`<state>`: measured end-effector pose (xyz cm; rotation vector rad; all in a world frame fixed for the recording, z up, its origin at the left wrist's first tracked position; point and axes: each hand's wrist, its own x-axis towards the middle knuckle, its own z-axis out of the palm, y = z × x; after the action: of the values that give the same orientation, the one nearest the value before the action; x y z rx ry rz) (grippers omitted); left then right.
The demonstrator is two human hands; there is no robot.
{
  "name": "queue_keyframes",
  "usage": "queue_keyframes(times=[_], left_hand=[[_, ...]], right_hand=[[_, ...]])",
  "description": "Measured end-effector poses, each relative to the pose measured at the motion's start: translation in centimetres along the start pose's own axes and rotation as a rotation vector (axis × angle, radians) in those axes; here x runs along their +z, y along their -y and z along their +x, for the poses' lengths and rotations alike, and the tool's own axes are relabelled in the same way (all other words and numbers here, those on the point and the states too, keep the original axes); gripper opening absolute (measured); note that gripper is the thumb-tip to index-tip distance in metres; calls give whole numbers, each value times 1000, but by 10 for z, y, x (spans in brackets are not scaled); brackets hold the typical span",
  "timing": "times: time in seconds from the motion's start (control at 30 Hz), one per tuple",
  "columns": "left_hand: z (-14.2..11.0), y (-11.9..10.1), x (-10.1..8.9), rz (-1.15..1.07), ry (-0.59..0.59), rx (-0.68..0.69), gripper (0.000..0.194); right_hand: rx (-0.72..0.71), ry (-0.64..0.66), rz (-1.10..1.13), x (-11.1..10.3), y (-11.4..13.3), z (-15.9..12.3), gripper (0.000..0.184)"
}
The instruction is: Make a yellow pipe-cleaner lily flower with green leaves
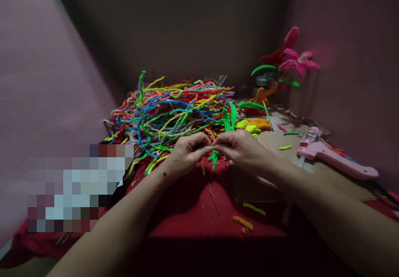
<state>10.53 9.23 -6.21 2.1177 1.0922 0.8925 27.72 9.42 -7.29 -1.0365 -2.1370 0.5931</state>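
Note:
My left hand [190, 152] and my right hand [238, 148] meet over the red cloth, fingertips pinched together. Between them is a green pipe cleaner [213, 157], its short twisted end hanging below the fingers; the rest of it is hidden by my fingertips. Just behind my right hand stand green pipe-cleaner leaves [230, 118]. Yellow and orange pipe-cleaner petals [254, 125] lie beyond that hand. A large tangled heap of multicoloured pipe cleaners [174, 106] is behind my left hand.
On the board [271, 148] at right rests a pink glue gun [339, 158]. Pink pipe-cleaner flowers [299, 63] stand at the back right. Cut pieces, including an orange scrap [243, 222], and a thin dark stick [213, 198] lie on the red cloth [187, 210]. A blurred-out patch covers the left.

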Motion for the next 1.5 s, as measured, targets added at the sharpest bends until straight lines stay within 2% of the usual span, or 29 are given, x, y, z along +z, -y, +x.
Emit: queue_keyframes(times=[0.17, 0.27, 0.37, 0.47, 0.57, 0.63, 0.7, 0.77, 0.8, 0.87, 0.93, 1.0, 1.13, 1.23, 1.33, 1.4, 1.5], left_hand=[[-1, 9, 3, 145, -30, 92, 15], [-2, 13, 3, 208, -12, 154, 12], [-4, 11, 2, 193, 4, 174, 11], [-2, 6, -3, 65, 18, 96, 10], [1, 2, -15, -117, 42, -31, 13], [4, 2, -26, -125, 146, -106, 18], [5, 4, -33, -7, 342, -150, 19], [4, 7, -34, 142, 512, -126, 14], [3, 10, -32, 200, 556, -94, 11], [0, 14, -25, 268, 528, -18, 6], [-2, 17, -19, 285, 513, 39, 9], [-4, 14, -18, 271, 513, 30, 14], [-9, 0, -33, 167, 492, -79, 17], [-18, -9, -46, -30, 515, -254, 24], [-32, -12, -51, -140, 443, -416, 30], [-43, -15, -53, -145, 401, -453, 31], [-64, -23, -57, -81, 407, -453, 32]], right_hand=[[286, 115, 461, 0, -1, 5, 28], [379, 122, 547, 3, -2, 5, 19], [399, 79, 577, 4, -1, 3, 13], [407, 47, 618, 2, -1, 1, 15], [439, -31, 678, -2, -3, 0, 15], [462, -85, 721, -4, -4, 0, 16], [479, -123, 762, -4, -6, 0, 16], [484, -148, 788, -4, -6, 0, 17], [482, -155, 792, -4, -6, 0, 17], [471, -152, 790, -4, -6, 0, 17], [457, -143, 785, -4, -5, 0, 17], [445, -139, 788, -5, -6, 0, 17], [449, -128, 822, -6, -7, 1, 18], [467, -102, 815, -7, -5, 1, 18], [446, -84, 799, -7, -2, 0, 19], [440, -73, 780, -6, -1, -1, 19], [442, -64, 766, -3, -3, -2, 19]])
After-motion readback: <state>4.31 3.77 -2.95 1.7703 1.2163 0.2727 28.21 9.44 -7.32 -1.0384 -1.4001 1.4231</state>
